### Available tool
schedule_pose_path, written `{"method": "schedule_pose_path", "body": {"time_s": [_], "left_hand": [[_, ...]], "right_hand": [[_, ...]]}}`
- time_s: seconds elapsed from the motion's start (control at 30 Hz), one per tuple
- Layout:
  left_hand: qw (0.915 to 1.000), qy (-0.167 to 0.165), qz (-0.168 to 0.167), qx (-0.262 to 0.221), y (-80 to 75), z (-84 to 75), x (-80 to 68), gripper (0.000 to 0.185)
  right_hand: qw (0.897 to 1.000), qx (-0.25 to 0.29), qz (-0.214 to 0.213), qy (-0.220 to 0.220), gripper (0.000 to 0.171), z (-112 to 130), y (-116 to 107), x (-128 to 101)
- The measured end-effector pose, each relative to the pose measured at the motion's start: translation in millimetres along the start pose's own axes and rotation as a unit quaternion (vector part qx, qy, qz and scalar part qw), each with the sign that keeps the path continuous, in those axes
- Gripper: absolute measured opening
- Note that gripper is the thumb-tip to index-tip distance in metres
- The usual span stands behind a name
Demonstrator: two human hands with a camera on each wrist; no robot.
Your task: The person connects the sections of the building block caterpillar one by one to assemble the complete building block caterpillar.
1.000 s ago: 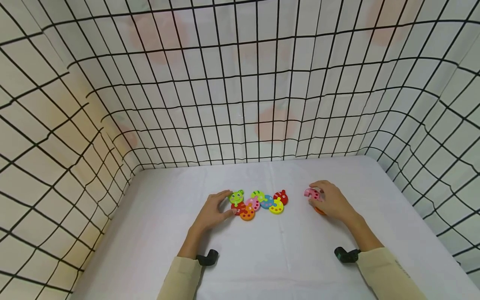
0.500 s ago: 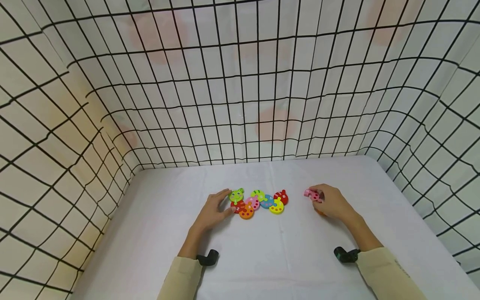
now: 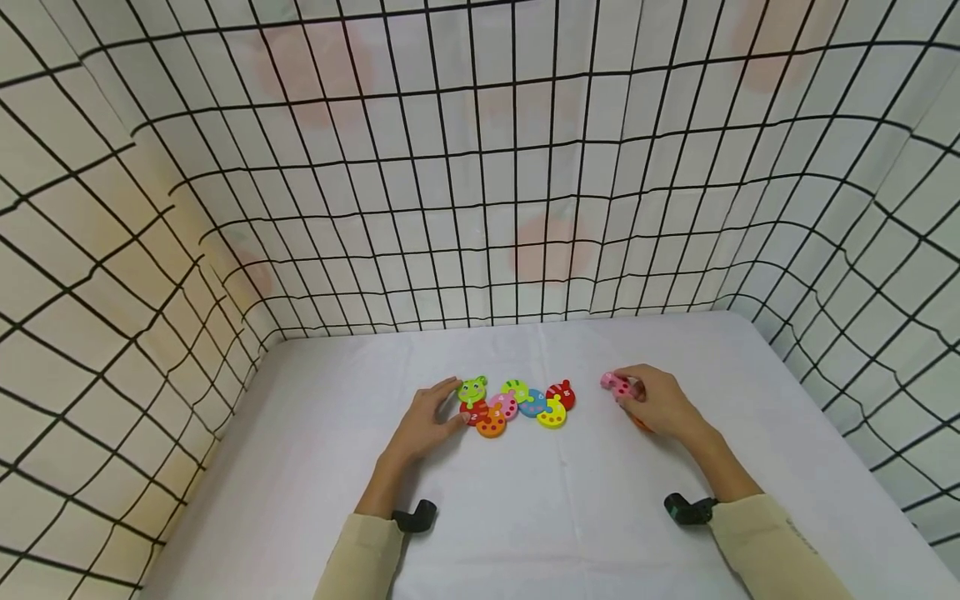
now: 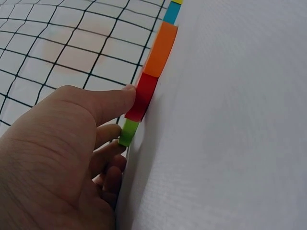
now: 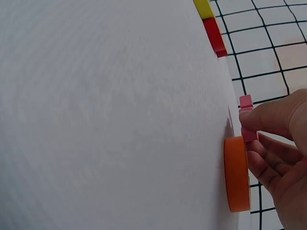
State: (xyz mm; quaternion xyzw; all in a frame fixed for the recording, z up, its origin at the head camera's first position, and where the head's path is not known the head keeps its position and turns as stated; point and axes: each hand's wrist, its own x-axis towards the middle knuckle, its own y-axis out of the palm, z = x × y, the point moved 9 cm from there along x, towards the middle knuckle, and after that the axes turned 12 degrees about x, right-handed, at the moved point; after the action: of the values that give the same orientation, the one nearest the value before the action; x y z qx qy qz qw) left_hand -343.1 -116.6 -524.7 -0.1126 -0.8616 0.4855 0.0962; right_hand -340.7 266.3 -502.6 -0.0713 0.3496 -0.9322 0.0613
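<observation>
In the head view, a row of joined caterpillar puzzle pieces lies on the white table, from a smiling green head piece (image 3: 472, 390) to a red tail piece (image 3: 561, 395). My left hand (image 3: 422, 425) grips the head end; its thumb presses the red piece (image 4: 142, 96) marked 2, and its fingers touch the green head's far edge. To the right of the row, my right hand (image 3: 663, 404) pinches a pink spotted puzzle piece (image 3: 617, 384) between thumb and fingers, raised off the cloth. An orange piece (image 5: 237, 175) lies under that hand, mostly hidden in the head view.
White cloth (image 3: 517, 508) covers the table. A black-grid wall (image 3: 487, 167) rises at the back and both sides. Between the red tail and the pink piece is a strip of bare cloth.
My right hand has closed its fingers on the pink piece, lifted and turned it, and moved slightly left. Under my left hand, the head end has slid slightly away.
</observation>
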Motion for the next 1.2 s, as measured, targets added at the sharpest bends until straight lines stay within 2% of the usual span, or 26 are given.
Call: {"method": "schedule_pose_path", "body": {"time_s": [0.4, 0.87, 1.03, 1.2], "left_hand": [[1.0, 0.001, 0.002, -0.007, 1.0, 2.1, -1.8, 0.062], [1.0, 0.002, 0.0, -0.005, -1.5, 1.9, -1.2, 0.063], [1.0, 0.005, -0.002, -0.007, -1.4, 1.5, -0.5, 0.062], [1.0, 0.004, 0.0, -0.007, -1.9, 0.3, -1.4, 0.063]], "right_hand": [[1.0, 0.007, -0.002, -0.004, 0.046, 16.0, 9.3, 2.2], [1.0, 0.016, 0.012, -0.024, 0.045, 35.2, 23.9, 14.5], [0.999, 0.017, 0.023, -0.021, 0.046, 46.0, 29.3, 17.7], [0.999, 0.024, 0.029, -0.019, 0.045, 46.6, 35.9, 21.6]]}}
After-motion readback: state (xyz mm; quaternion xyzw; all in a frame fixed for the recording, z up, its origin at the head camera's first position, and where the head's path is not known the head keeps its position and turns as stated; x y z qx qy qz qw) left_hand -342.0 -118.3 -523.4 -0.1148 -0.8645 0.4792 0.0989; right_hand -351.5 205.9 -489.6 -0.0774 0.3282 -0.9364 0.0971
